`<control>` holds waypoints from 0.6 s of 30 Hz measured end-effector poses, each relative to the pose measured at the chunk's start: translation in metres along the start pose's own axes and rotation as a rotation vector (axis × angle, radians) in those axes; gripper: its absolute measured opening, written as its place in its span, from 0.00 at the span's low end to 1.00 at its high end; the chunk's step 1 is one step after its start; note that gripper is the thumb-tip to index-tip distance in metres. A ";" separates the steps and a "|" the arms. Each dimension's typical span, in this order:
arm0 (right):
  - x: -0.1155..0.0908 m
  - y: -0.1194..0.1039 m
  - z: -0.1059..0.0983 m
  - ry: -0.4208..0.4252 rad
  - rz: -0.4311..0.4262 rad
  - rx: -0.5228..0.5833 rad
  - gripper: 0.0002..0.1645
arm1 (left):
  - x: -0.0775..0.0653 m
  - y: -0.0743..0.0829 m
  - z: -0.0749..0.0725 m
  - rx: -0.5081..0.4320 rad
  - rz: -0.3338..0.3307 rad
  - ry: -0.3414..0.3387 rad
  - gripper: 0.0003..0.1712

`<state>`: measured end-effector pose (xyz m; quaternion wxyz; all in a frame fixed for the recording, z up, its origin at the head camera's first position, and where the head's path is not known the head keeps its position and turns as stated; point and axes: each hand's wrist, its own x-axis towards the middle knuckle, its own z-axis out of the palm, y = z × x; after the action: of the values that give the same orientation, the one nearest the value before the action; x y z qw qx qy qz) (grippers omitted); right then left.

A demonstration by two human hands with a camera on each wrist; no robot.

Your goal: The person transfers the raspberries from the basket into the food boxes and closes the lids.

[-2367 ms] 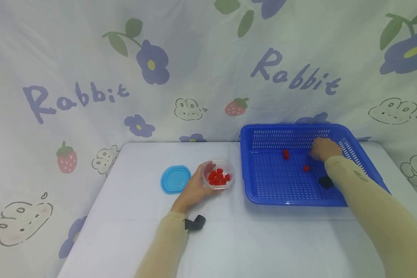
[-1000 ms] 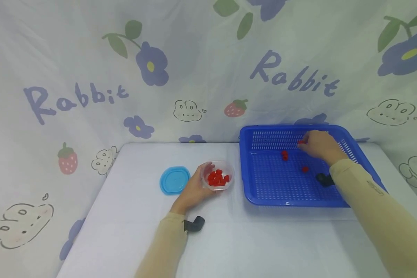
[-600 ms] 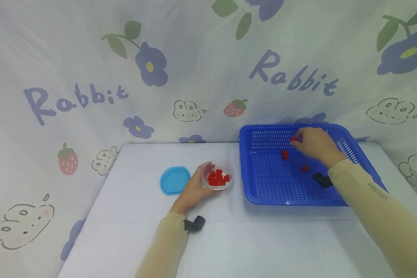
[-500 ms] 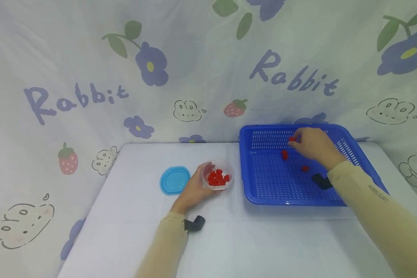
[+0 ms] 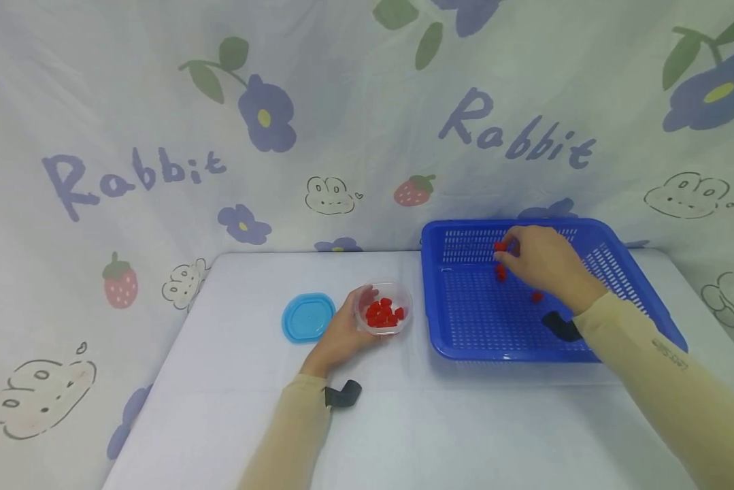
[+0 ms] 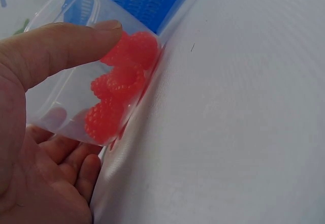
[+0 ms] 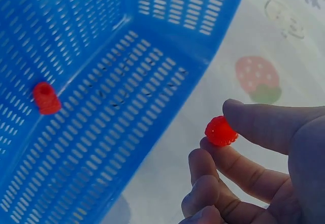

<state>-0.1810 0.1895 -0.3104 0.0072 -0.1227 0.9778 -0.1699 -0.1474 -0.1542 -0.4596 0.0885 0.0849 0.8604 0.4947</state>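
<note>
My left hand (image 5: pixel 342 335) grips a clear plastic cup (image 5: pixel 384 291) standing on the table; in the left wrist view the thumb (image 6: pixel 76 46) lies along its side. Several red raspberries (image 6: pixel 124 79) are heaped at the cup's bottom. At the back of the blue basket (image 5: pixel 438 349), my right hand (image 5: pixel 544 255) pinches one raspberry (image 7: pixel 222 131) between thumb and forefinger, above the basket floor. Other raspberries (image 5: pixel 501 273) lie below it near the back wall, and a separate raspberry (image 5: pixel 537 297) sits farther forward under the wrist.
A light blue lid (image 5: pixel 309 318) lies on the white table (image 5: pixel 452 435), left of the cup. The basket has raised, slotted walls on all sides. Behind the table hangs a patterned curtain (image 5: pixel 342 102) with rabbits, flowers and strawberries.
My right hand has lifted a raspberry from the right part of the basket and moved left with it along the back wall. The left hand and cup have stayed put.
</note>
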 end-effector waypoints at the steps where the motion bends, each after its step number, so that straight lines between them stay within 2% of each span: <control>1: -0.001 -0.002 -0.001 -0.001 0.005 0.005 0.17 | 0.000 0.000 0.000 -0.002 0.000 0.000 0.54; 4: -0.005 -0.009 -0.002 0.000 0.015 0.026 0.17 | 0.000 0.000 0.000 -0.003 0.000 -0.001 0.54; 18: -0.019 -0.030 0.003 0.098 -0.059 0.045 0.16 | -0.001 0.000 0.000 -0.008 0.010 -0.005 0.54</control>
<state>-0.1550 0.1660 -0.3038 -0.0432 -0.1428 0.9689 -0.1975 -0.1470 -0.1547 -0.4594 0.0885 0.0901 0.8578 0.4983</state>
